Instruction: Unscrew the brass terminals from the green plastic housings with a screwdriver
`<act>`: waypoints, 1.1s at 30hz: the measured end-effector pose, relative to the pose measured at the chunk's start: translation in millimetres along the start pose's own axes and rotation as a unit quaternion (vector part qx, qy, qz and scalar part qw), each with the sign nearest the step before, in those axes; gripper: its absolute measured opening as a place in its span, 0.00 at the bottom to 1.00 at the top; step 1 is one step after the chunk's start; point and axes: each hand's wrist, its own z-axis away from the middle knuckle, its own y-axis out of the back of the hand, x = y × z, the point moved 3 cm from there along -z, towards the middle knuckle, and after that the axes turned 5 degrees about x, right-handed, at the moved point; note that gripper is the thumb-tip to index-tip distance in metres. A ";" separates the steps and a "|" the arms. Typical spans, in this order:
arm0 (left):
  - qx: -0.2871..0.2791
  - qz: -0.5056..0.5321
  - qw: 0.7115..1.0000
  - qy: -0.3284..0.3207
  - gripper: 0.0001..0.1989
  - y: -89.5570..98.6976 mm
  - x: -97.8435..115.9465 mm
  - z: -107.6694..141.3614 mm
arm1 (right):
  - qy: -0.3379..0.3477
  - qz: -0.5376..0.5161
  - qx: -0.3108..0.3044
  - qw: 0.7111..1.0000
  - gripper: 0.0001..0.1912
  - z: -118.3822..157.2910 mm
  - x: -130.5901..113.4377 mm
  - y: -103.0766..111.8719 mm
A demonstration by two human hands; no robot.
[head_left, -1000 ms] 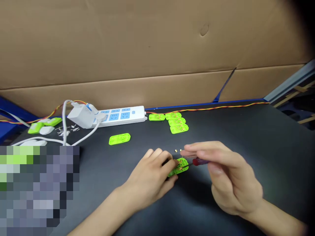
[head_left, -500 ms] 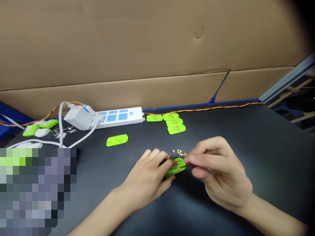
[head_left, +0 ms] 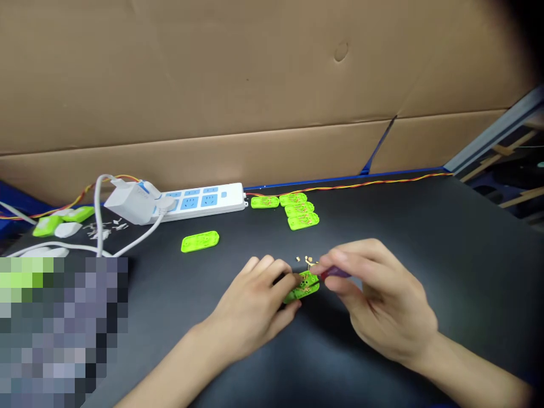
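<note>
Hands pinch green plate; brass bits just behind

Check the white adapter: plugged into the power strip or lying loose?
Plugged in: the white adapter sits seated on the left end of the power strip.

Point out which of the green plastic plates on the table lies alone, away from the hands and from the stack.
The single green plate in front of the white power strip. The other loose ones sit clustered by the strip's right end, and one is pinched in the left hand.
</note>
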 end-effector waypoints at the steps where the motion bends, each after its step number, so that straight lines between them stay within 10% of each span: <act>1: -0.005 0.003 1.000 0.001 0.10 -0.1 0.0 0.0 | -0.011 -0.023 0.004 1.000 0.29 0.8 0.5 -0.6; 26: -0.003 0.013 1.000 0.000 0.10 -2.8 -1.5 0.7 | 0.019 -0.029 -0.014 0.999 0.27 -0.5 -0.4 4.4; 33: -0.002 0.020 1.000 0.000 0.07 -1.9 -1.7 -0.1 | 0.041 0.026 0.003 0.999 0.11 -0.1 -3.7 6.2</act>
